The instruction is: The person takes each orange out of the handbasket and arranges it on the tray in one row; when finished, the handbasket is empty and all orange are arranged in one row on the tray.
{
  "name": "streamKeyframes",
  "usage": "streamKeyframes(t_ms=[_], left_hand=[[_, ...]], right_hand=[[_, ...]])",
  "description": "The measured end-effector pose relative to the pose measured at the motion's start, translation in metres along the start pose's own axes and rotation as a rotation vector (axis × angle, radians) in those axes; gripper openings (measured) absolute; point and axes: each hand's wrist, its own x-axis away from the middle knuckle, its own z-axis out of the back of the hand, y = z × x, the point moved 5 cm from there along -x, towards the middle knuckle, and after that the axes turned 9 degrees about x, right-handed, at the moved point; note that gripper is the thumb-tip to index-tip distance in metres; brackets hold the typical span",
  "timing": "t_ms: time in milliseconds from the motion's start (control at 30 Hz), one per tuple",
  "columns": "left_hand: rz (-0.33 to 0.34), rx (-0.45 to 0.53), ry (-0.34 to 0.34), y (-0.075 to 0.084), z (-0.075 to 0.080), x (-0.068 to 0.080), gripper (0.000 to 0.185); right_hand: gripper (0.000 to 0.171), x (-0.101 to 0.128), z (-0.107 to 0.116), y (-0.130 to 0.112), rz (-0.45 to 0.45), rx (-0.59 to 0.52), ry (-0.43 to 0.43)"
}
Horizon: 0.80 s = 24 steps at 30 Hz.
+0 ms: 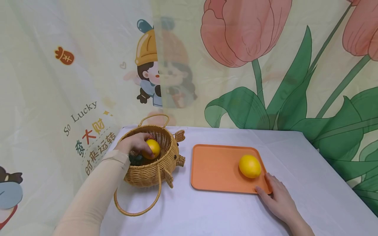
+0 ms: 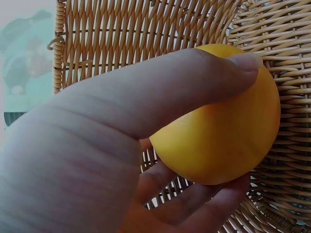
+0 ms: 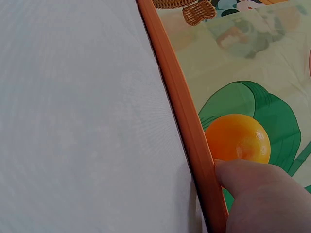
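My left hand [image 1: 138,144] reaches into a wicker basket [image 1: 144,175] shaped like a pig and grips a round yellow-orange fruit [image 1: 154,149]. In the left wrist view the thumb lies across the top of this fruit [image 2: 228,131], with fingers beneath it. A dark item [image 1: 136,160], mostly hidden by that hand, lies in the basket. On an orange tray [image 1: 215,170] rests a yellow fruit like a lemon [image 1: 249,166], towards the right end. My right hand [image 1: 279,198] holds the tray's near right corner, thumb on the rim; its other fingertips are partly hidden.
A white cloth [image 1: 183,209] covers the table. The basket's front handle [image 1: 137,214] hangs down onto it, while the back handle [image 1: 153,115] stands up. Printed curtains [image 1: 183,65] hang behind the table and at its left.
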Motion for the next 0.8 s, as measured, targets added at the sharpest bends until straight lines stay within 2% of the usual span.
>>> streamKeyframes(t_ms=[333, 567, 800], left_hand=[[-0.008, -0.061, 0.021, 0.0002, 0.0011, 0.0004, 0.076], [-0.020, -0.067, 0.026, -0.0005, 0.0010, -0.0010, 0.065], [-0.020, -0.061, 0.026, 0.0006, 0.0008, 0.0001, 0.062]], right_hand=[[0.088, 0.0002, -0.0004, -0.0006, 0.000, -0.001, 0.010], [0.089, -0.0006, -0.0019, 0.0001, -0.008, 0.003, -0.010], [0.090, -0.0006, -0.0020, -0.0003, -0.016, 0.007, -0.010]])
